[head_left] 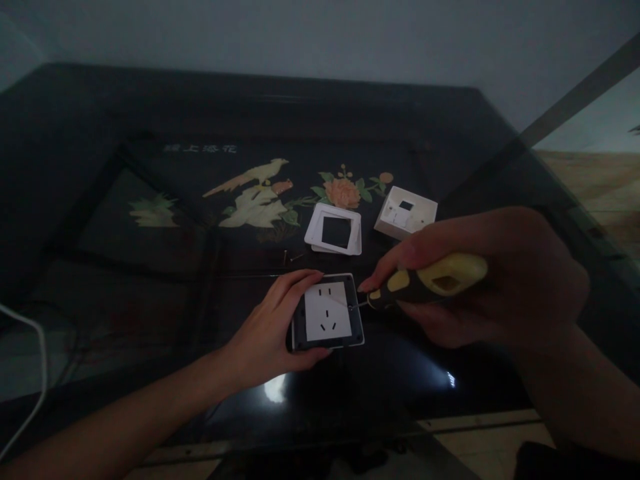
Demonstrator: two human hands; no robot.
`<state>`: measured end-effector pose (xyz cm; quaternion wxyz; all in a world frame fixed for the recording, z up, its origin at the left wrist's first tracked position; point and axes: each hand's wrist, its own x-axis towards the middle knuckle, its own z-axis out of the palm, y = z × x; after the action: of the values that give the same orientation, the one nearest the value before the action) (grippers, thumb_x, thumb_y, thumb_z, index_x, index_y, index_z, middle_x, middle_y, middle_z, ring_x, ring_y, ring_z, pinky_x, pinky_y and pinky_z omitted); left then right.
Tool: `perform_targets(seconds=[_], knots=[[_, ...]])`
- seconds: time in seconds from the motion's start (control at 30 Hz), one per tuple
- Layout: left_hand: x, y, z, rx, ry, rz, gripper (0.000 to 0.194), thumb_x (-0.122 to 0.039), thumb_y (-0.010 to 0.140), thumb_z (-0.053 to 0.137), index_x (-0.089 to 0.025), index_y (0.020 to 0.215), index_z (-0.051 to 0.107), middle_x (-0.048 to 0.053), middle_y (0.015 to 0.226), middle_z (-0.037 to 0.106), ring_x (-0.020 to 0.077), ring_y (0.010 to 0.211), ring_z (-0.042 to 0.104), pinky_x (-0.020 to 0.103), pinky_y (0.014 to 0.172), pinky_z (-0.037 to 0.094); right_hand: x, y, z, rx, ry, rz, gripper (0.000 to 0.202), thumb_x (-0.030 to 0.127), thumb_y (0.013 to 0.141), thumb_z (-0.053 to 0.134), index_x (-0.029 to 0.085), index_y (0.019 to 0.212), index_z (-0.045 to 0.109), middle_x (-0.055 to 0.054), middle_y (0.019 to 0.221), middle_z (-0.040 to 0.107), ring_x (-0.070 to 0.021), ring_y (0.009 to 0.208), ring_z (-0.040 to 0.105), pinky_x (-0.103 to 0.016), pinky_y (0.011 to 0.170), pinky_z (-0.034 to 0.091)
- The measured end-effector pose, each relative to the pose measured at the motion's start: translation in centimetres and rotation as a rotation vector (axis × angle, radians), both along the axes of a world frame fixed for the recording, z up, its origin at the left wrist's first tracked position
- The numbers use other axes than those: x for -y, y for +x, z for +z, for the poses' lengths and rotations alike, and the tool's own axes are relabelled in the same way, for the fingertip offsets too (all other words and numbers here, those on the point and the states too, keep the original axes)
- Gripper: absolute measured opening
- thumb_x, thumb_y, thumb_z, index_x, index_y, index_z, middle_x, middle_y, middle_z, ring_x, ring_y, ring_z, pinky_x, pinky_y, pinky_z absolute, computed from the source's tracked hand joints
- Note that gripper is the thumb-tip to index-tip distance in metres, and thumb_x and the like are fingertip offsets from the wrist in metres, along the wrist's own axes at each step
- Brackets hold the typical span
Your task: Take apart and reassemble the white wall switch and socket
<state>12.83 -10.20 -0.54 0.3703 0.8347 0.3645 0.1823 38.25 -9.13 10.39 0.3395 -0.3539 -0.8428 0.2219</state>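
A wall socket [327,327] with a white face and dark surround lies on the dark glossy table. My left hand [280,327] grips it from the left, fingers along its top edge and thumb at the bottom. My right hand [490,287] is wrapped round a yellow and black screwdriver [425,280]. The screwdriver's thin shaft points left, and its tip meets the right side of the socket's dark surround, at a small screw position.
Behind the socket lie white cover frames [310,233]. An open white back box [425,207] stands to their right. Small screws [286,257] lie left of the frames. A white cable [43,373] curves at the left edge.
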Motion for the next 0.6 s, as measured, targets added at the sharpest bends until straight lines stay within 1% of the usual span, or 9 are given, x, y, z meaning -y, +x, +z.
perform_targets(seconds=[0.17,0.37,0.47,0.6], knots=[[0.18,-0.15,-0.14,-0.015,0.002,0.006,0.089,-0.037,0.073,0.076,-0.028,0.144,0.023,0.012,0.144,0.033,0.0344,0.134,0.039,0.056,0.11,0.041,0.3,0.01,-0.04,-0.002,-0.026,-0.008,0.023,0.024,0.08,0.071,0.025,0.098,0.056,0.005,0.096,0.071,-0.0083,0.083,0.07,-0.015,0.068,0.055],[0.26,-0.19,-0.21,-0.023,0.009,0.004,0.089,-0.039,0.075,0.075,-0.028,0.145,0.021,0.013,0.145,0.032,0.0348,0.135,0.039,0.056,0.109,0.041,0.3,0.09,-0.14,-0.004,-0.02,-0.005,0.025,0.022,0.08,0.07,0.023,0.1,0.056,0.004,0.097,0.07,-0.0066,0.084,0.069,-0.012,0.069,0.053],[0.16,-0.13,-0.27,-0.018,0.017,0.006,0.088,-0.039,0.076,0.074,-0.027,0.146,0.022,0.013,0.145,0.033,0.0344,0.135,0.039,0.055,0.109,0.041,0.25,0.08,-0.14,0.002,-0.011,-0.01,0.024,0.022,0.08,0.07,0.022,0.099,0.057,0.002,0.097,0.07,-0.0071,0.086,0.069,-0.012,0.07,0.053],[0.12,-0.13,-0.31,-0.014,0.015,0.004,0.087,-0.039,0.077,0.072,-0.026,0.147,0.022,0.014,0.145,0.033,0.0348,0.135,0.039,0.055,0.109,0.042,0.37,-0.1,0.21,0.032,-0.038,-0.04,0.019,0.021,0.08,0.07,0.022,0.095,0.057,0.0,0.099,0.071,-0.0091,0.09,0.069,-0.015,0.073,0.054]])
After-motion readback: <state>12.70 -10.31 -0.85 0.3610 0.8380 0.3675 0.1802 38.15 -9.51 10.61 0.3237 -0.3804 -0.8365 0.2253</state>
